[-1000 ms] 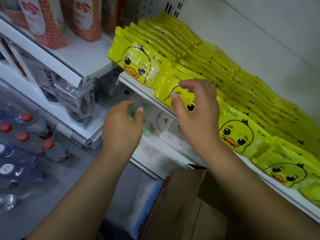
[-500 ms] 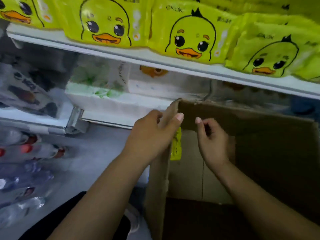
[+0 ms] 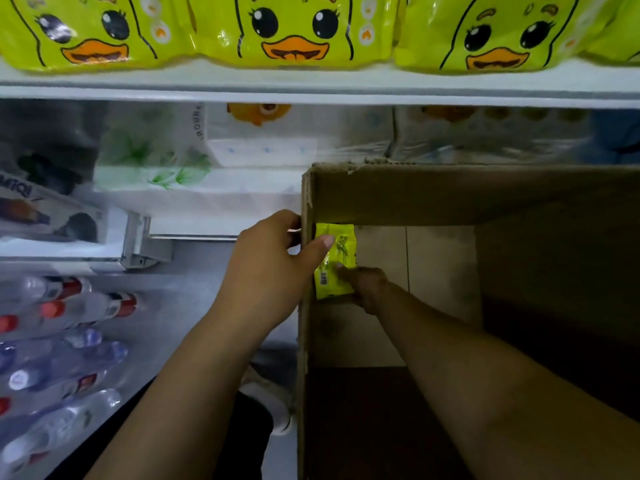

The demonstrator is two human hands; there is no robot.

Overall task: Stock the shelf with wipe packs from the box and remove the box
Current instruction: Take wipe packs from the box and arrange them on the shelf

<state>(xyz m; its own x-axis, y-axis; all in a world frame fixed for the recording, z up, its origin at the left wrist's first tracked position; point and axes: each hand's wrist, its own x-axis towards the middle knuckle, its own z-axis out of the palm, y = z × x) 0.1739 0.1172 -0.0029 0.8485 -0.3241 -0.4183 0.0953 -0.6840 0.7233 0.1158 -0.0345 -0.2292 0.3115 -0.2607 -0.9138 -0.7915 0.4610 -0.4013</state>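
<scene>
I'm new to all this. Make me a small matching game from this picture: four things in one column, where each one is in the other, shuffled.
Things
1. left hand
2. right hand
3. duck packs
4. water bottles

Places
A. lying at the lower left
B. inside the cardboard box, holding a small yellow pack
C. lined up on the upper shelf
D. gripping the top edge of the box's left wall

Pairs: 1-D, 2-B, 3-C, 4-A

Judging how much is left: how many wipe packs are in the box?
1: a yellow pack against the left wall of the box, held by the right hand. The box's dark near end could hide more.
</scene>
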